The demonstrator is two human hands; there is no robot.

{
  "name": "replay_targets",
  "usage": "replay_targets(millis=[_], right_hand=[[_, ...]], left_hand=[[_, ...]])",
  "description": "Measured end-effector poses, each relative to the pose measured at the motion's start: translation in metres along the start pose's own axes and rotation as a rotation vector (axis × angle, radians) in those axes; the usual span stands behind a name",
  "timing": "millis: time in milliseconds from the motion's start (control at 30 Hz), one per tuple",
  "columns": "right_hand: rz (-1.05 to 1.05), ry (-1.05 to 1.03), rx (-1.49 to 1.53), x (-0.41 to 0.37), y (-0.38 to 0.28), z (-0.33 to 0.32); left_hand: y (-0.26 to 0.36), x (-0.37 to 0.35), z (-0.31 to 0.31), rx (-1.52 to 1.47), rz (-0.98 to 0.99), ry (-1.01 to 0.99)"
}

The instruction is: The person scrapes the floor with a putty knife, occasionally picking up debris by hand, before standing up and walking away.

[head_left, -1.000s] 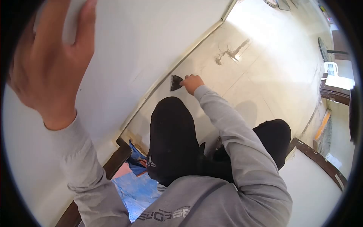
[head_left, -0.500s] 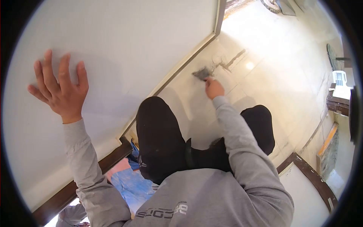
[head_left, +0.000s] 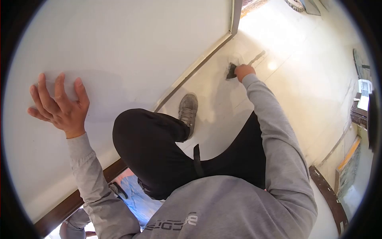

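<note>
My left hand [head_left: 65, 109] rests with spread fingers against a white panel [head_left: 139, 47] on the left. In my right hand [head_left: 244, 71], the fingers are wrapped around a scraper [head_left: 231, 71] with a dark, wedge-shaped blade. Its handle is hidden in my grip. The blade is down at the pale floor [head_left: 290, 87], a little right of the panel's bottom edge. Just beyond my knuckles, a grey streak of residue [head_left: 258, 57] runs across the floor.
One grey shoe [head_left: 188, 111] of mine is by the panel's base, below the scraper. Dark wooden frame pieces [head_left: 330, 195] stand at lower right. Behind me lies a blue sheet [head_left: 139, 203], and part of another person [head_left: 75, 223] shows at lower left. A wheel [head_left: 295, 4] is at the far edge.
My right hand has moved right and slightly farther away with the scraper. My knees have shifted apart, uncovering my shoe. My left hand remains on the panel, slightly lower in view.
</note>
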State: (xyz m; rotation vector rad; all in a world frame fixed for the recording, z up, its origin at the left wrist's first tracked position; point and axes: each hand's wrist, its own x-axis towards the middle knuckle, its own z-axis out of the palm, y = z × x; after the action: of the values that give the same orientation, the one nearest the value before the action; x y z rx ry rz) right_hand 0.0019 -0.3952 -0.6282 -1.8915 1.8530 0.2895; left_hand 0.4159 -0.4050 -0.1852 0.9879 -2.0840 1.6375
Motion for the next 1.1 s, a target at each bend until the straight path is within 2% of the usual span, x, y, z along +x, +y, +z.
replay_targets(millis=[67, 133, 233, 267, 367, 433, 500, 600, 733, 767, 833, 933, 1067, 1100], right_hand=[[-0.007, 0.03, -0.132, -0.011, -0.016, -0.043], [-0.172, 0.013, -0.127, -0.006, -0.053, -0.024], [-0.246, -0.072, 0.023, -0.002, -0.128, 0.024], [-0.194, -0.122, -0.013, 0.002, -0.145, 0.031], [-0.188, -0.054, 0.103, 0.026, -0.129, 0.04], [-0.112, -0.047, 0.121, 0.03, -0.098, 0.017], [0.002, -0.085, 0.088, 0.04, -0.065, -0.005], [0.073, -0.055, -0.076, 0.02, -0.06, -0.054], [-0.053, -0.072, 0.111, -0.022, -0.101, -0.017], [-0.104, -0.012, 0.182, -0.023, -0.109, 0.031], [0.048, -0.069, 0.319, -0.061, -0.142, 0.061], [0.118, -0.041, 0.359, -0.071, -0.135, 0.082], [0.269, 0.002, 0.388, -0.046, -0.107, 0.063], [0.333, 0.196, 0.59, -0.052, -0.108, 0.061]], left_hand=[[0.001, 0.002, 0.002, 0.002, 0.0, 0.022], [0.0, 0.001, 0.0, 0.006, 0.0, 0.021], [0.0, 0.001, -0.002, 0.001, 0.012, 0.027], [-0.001, 0.002, -0.001, -0.008, 0.02, 0.023], [-0.004, -0.001, 0.001, -0.029, 0.034, 0.022], [-0.004, -0.001, 0.002, -0.027, 0.039, 0.031], [-0.003, 0.0, 0.001, -0.033, 0.036, 0.037], [0.0, 0.0, -0.001, -0.023, 0.019, 0.042], [0.0, 0.001, -0.004, -0.035, 0.002, 0.045], [0.0, 0.001, -0.003, -0.041, 0.006, 0.049], [-0.001, 0.001, -0.003, -0.033, 0.018, 0.047], [-0.002, 0.001, -0.001, -0.043, 0.034, 0.064], [-0.001, 0.001, 0.0, -0.065, 0.025, 0.07], [0.0, 0.002, -0.001, -0.077, 0.022, 0.077]])
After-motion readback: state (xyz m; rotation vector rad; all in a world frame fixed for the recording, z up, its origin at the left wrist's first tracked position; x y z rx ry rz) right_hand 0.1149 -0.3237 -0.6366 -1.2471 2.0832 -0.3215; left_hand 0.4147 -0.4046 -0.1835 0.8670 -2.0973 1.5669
